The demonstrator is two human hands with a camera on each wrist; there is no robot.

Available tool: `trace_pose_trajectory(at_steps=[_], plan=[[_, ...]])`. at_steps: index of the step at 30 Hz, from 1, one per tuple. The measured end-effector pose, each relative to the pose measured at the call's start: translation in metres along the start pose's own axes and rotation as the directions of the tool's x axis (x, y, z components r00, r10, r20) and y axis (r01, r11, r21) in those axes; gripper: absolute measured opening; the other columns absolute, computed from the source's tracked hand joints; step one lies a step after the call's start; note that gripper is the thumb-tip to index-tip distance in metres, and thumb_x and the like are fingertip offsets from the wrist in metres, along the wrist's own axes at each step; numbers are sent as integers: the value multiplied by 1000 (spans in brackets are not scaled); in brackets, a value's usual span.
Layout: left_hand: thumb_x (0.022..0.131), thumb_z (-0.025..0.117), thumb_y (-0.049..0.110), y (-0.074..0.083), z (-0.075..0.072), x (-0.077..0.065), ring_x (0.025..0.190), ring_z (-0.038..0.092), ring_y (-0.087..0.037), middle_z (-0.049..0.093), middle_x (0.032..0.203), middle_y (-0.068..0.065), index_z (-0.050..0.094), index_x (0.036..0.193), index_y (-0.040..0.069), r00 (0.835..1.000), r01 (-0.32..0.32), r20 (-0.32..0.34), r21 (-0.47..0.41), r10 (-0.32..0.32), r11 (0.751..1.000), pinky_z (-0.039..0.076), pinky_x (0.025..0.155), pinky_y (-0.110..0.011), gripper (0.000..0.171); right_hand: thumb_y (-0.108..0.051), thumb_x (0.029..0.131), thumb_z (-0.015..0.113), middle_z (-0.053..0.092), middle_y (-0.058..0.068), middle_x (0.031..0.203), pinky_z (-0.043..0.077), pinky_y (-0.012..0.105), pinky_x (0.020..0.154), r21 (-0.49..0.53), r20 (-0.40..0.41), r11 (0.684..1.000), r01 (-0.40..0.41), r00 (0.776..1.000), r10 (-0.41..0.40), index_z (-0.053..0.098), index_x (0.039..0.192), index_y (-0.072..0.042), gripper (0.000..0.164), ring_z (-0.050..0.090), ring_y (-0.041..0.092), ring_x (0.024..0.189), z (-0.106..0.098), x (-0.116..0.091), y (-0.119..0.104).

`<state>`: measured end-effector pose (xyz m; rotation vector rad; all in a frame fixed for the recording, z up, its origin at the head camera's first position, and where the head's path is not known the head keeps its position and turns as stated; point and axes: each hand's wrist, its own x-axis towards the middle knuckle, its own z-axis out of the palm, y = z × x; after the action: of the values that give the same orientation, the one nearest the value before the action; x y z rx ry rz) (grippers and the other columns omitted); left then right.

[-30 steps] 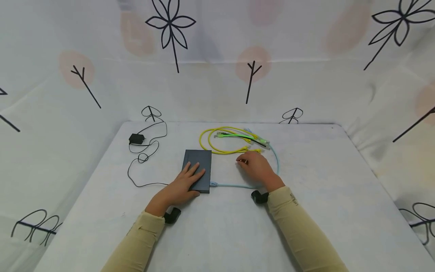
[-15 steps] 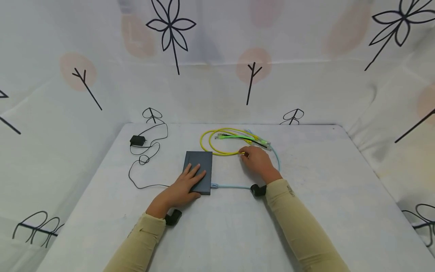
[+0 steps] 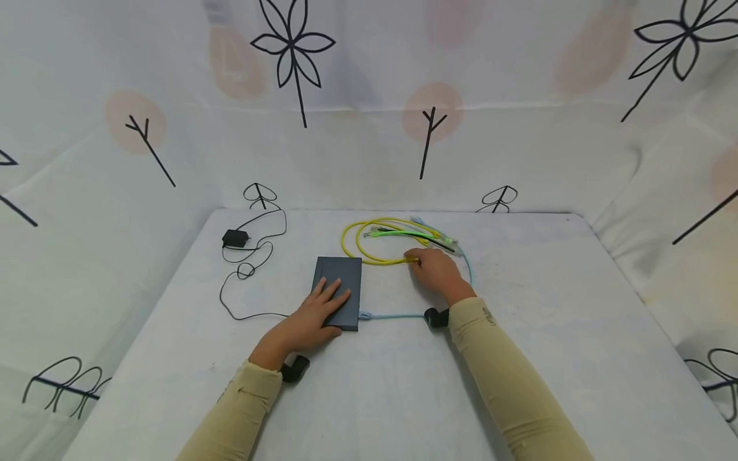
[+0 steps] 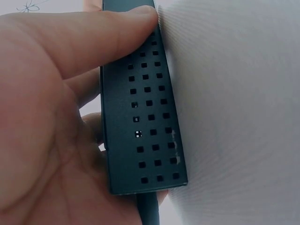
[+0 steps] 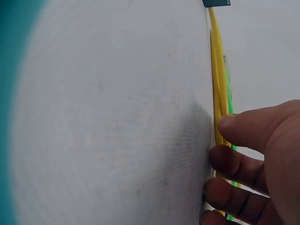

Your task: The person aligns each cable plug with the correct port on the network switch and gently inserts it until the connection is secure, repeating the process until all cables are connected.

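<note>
A dark grey network switch (image 3: 344,275) lies flat on the table, its vented side (image 4: 150,108) facing the left wrist camera. My left hand (image 3: 302,325) rests on its top with fingers spread, while the thumb presses against the vented side. A light blue network cable (image 3: 398,315) is plugged in at the switch's right edge. To the right, my right hand (image 3: 438,272) pinches a coiled yellow network cable (image 3: 377,260) between thumb and index finger, low over the table. The cable's end is hidden behind that hand.
Behind the right hand lie a bright green cable (image 3: 398,233) and a short black cable (image 3: 438,243) across the yellow coil. A black power adapter (image 3: 235,239) sits at the back left, its thin cord (image 3: 245,271) looping to the switch. Patterned cloth walls (image 3: 357,153) surround the table.
My right hand has moved a little toward the back and closed its fingers on the yellow cable, the ends of which it now covers. The left hand stays on the switch.
</note>
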<state>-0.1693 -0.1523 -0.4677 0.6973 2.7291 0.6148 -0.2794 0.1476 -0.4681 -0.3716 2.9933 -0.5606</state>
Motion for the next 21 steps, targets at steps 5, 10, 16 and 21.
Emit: trace_pose_trajectory(at_steps=[5,10,16,21], plan=[[94,63,35,0,0,-1,151,-8,-32,5,165,-1,23,155,27,1000,-8,-2,0,8,1000,19,118,-58,73,-24,97,57,70,6,113,52,43,84,5,7,1000,-16,1000,16,67,117,-18,23,63,26,104,0,1,-1],[94,63,34,2,-3,-2,151,-8,-33,6,165,-2,23,155,26,1000,-11,0,-2,11,1000,18,117,-58,73,-27,98,57,70,6,104,52,41,78,11,-6,1000,-26,1000,26,67,112,-18,19,64,24,94,1,0,0],[94,63,33,4,-4,-2,151,-7,-34,6,165,-4,24,155,25,1000,-12,2,-8,12,1000,18,117,-59,73,-30,102,50,68,5,92,47,36,66,71,-77,997,-2,997,8,59,118,-19,22,60,20,77,-1,-2,-2],[94,63,34,3,-3,-2,151,-7,-33,6,165,-3,24,155,26,1000,-7,0,0,7,1000,18,118,-58,73,-32,104,43,63,7,78,43,33,55,280,-157,960,19,987,26,54,122,-15,27,54,20,61,-11,-5,-9]])
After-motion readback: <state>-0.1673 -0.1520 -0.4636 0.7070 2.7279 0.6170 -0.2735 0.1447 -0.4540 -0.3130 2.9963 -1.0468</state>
